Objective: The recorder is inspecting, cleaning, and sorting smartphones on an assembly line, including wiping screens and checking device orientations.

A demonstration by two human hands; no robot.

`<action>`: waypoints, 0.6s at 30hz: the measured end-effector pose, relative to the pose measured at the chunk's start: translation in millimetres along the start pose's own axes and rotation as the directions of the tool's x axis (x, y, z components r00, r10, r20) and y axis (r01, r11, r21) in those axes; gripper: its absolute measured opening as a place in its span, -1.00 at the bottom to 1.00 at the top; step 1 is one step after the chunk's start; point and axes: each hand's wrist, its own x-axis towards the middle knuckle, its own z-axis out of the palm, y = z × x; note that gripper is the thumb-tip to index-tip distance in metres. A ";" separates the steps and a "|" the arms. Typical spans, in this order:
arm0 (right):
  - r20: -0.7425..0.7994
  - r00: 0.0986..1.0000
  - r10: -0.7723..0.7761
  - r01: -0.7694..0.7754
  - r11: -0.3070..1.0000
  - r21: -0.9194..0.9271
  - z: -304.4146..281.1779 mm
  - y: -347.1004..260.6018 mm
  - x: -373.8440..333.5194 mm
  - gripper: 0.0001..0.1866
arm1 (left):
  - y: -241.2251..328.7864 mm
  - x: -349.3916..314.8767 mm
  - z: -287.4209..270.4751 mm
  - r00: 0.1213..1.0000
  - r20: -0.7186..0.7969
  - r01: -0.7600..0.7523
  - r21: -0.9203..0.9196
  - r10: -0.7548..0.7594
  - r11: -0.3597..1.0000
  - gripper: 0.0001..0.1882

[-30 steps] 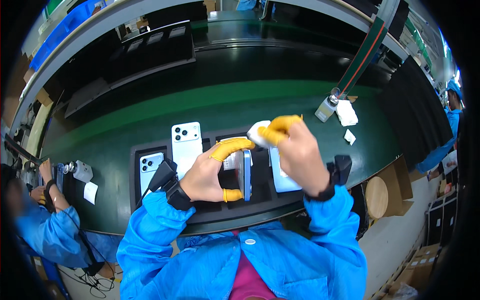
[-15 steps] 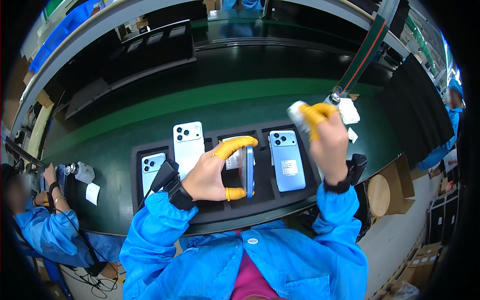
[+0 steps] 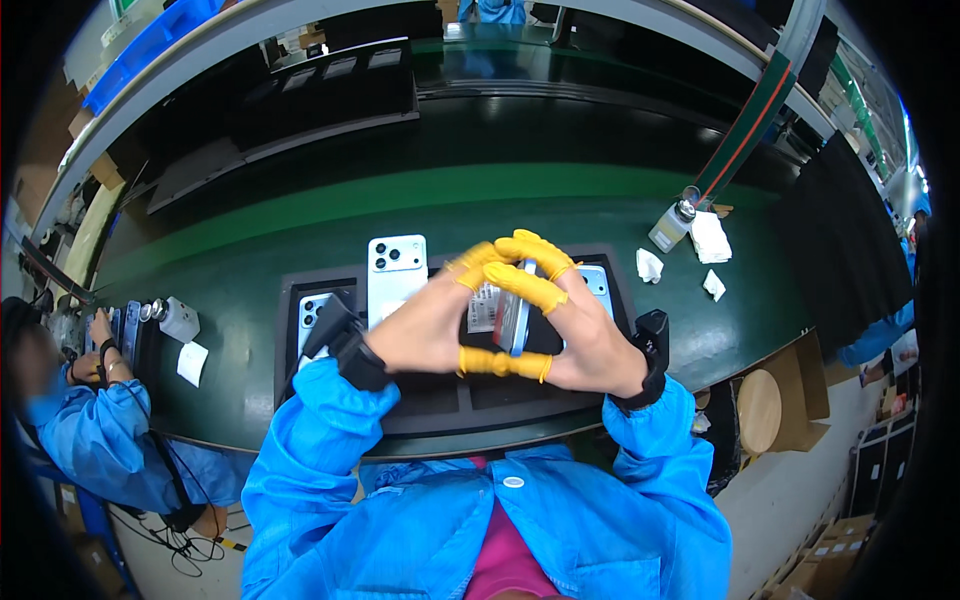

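Note:
A blue-edged smartphone [image 3: 515, 320] is held on edge above a black foam tray [image 3: 420, 422]. My left hand [image 3: 425, 325] and my right hand [image 3: 592, 345] close around it from both sides, thumbs at its near end and fingers at its far end. Yellow finger cots cover the gripping fingers; the left fingertips are blurred. In the tray, a pale phone [image 3: 397, 262] with three lenses lies left of my hands. A blue phone [image 3: 310, 318] sits further left, partly behind my wrist. Another blue phone [image 3: 597, 283] shows partly behind my right hand.
At the right stand a clear bottle [image 3: 671, 226] and a stack of white wipes [image 3: 711, 238]. Crumpled wipes [image 3: 649, 266] lie nearby. To the left are a white bottle [image 3: 179, 320], a paper slip [image 3: 192, 363] and a co-worker's sleeve [image 3: 95, 420]. A dark panel [image 3: 300, 100] stands at the back.
My right hand has let go of the white wipe, which now lies crumpled on the table, and has come left onto the phone. My left hand still holds the phone, now slightly tilted.

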 end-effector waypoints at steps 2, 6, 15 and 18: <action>-0.071 0.997 0.044 -0.042 0.999 0.027 4.7 7.3 2.9 -0.10 | -15.1 -1.5 -26.3 0.994 -0.065 0.096 0.174 -0.086 0.980 -0.08; -0.141 0.975 0.173 -0.166 0.984 0.056 10.8 17.7 5.4 0.05 | -38.6 18.5 -24.1 0.756 -0.554 0.649 0.570 -0.347 0.503 -0.27; -0.358 0.673 0.648 -0.234 0.644 0.728 -7.6 32.4 -6.7 -0.31 | -28.6 10.9 -40.6 0.564 -0.662 0.819 0.372 -0.493 0.437 -0.31; -0.170 0.585 0.793 0.076 0.155 0.985 -25.0 46.6 -9.8 -0.59 | -34.1 -7.9 -70.4 0.484 -0.721 0.540 -0.200 -0.496 0.818 -0.52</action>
